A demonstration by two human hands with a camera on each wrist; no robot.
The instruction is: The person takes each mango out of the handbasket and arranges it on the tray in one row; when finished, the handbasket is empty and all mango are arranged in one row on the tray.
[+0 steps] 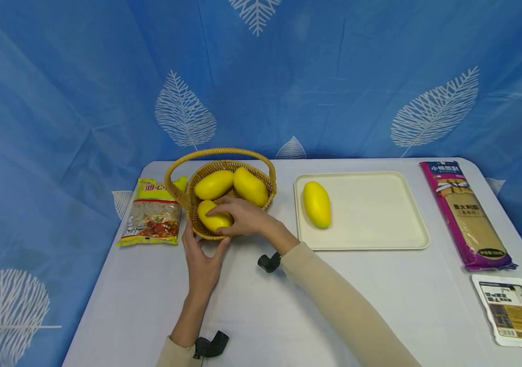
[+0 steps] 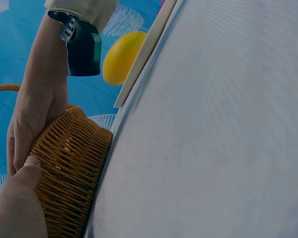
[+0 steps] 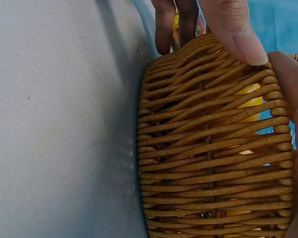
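A wicker basket (image 1: 206, 234) with a tall arched handle holds three yellow mangoes. My right hand (image 1: 244, 216) reaches in over its near rim, thumb and fingers around the nearest mango (image 1: 210, 219). The other two, a left mango (image 1: 215, 184) and a right mango (image 1: 250, 186), lie behind it. At the near left side, my left hand (image 1: 202, 265) holds the basket. In the right wrist view, the left thumb (image 3: 250, 47) presses the woven rim, its fingers spread along the side. The left wrist view shows my right hand (image 2: 35, 116) dipping behind the basket wall (image 2: 72, 163), its fingertips hidden.
On the right, a cream tray (image 1: 371, 211) bears one mango (image 1: 317, 204) at its left end. A yellow noodle packet (image 1: 153, 214) lies left of the basket. A purple pasta packet (image 1: 467, 216) and a white pouch (image 1: 513, 312) lie at the far right.
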